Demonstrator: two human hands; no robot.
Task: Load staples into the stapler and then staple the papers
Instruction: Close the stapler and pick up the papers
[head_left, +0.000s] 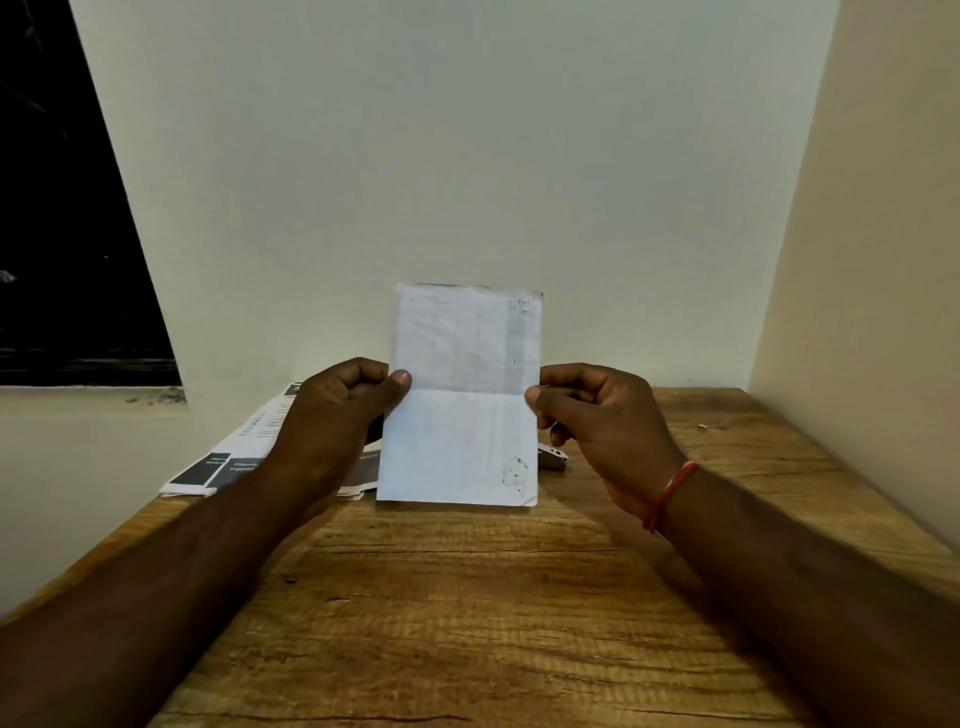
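Both hands, left hand (337, 410) and right hand (597, 415), pinch the papers (460, 400) upright by their side edges, apparently aligning them. The next move probably calls for one hand to reach what looks like the stapler (551, 459) on the surface (467, 623) behind.

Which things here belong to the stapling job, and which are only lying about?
Job: folded white paper, pinched by left hand and right hand; half-hidden metal object, probably the stapler; printed sheets.
Lying about: small scrap on the wooden table; red wrist thread.
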